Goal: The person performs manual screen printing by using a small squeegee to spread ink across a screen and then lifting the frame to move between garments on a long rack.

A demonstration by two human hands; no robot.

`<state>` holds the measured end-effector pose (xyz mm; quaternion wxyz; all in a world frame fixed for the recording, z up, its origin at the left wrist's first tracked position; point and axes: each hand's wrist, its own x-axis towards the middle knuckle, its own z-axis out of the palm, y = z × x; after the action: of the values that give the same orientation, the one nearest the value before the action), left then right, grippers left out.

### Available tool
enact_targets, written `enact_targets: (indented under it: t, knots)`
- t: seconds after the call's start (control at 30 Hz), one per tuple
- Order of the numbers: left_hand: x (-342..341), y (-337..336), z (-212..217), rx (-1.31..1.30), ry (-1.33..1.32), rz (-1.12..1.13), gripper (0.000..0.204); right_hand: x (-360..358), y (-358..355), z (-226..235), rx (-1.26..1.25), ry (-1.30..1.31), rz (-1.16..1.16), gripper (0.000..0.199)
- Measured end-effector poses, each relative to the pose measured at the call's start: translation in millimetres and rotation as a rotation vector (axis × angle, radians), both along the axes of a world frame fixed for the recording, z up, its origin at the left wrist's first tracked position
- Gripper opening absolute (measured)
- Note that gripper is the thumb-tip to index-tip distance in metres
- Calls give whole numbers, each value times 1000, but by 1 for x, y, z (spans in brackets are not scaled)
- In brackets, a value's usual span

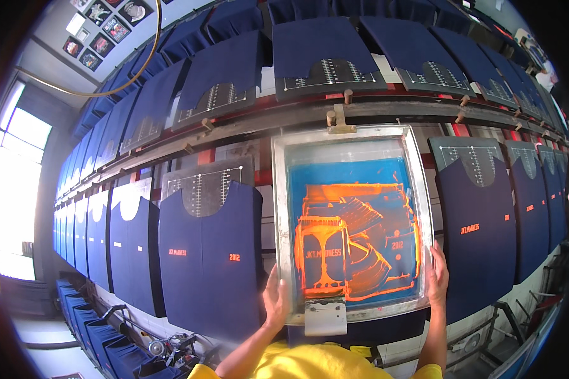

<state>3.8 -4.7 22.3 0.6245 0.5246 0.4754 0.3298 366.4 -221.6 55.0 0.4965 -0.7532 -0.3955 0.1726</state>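
Observation:
A metal-framed printing screen [283, 189] with a blue mesh smeared in orange ink lies over a dark blue shirt on a board in front of me. My left hand [274, 302] grips the frame's left side near its lower corner. On the opposite side, my right hand [437, 273] holds the right edge of the frame. A small metal plate [325, 319] sticks out from the frame's near edge. A wooden clamp [340, 120] joins the frame's far edge to the long rail [246, 123].
Dark blue shirts on boards line both sides: one to the left [212, 252] and one to the right [480, 234], each with small orange print. A second row of boards [325, 54] hangs beyond the rail. Bright windows [16, 189] stand far left.

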Motion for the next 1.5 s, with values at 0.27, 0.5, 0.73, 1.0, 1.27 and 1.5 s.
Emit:
enact_targets:
  t: [0.27,0.5,0.73,1.0,1.27,1.5]
  knots:
    - [-16,5,-1,-12,-98,2,60,6,-12,-6,269,345,39,85]
    - [-34,3,-20,23,-80,-73,66,-14,2,7,281,364,23,87]
    - [-46,1,-4,74,22,-86,65,-14,2,2,301,449,44,82]
    - [-27,-19,7,170,38,70,60,16,4,-11,301,414,107,81]
    - [-19,-33,45,27,205,88,65,8,-12,4,289,573,41,77]
    - [-18,-34,22,208,252,184,65,18,-2,6,319,590,67,72]
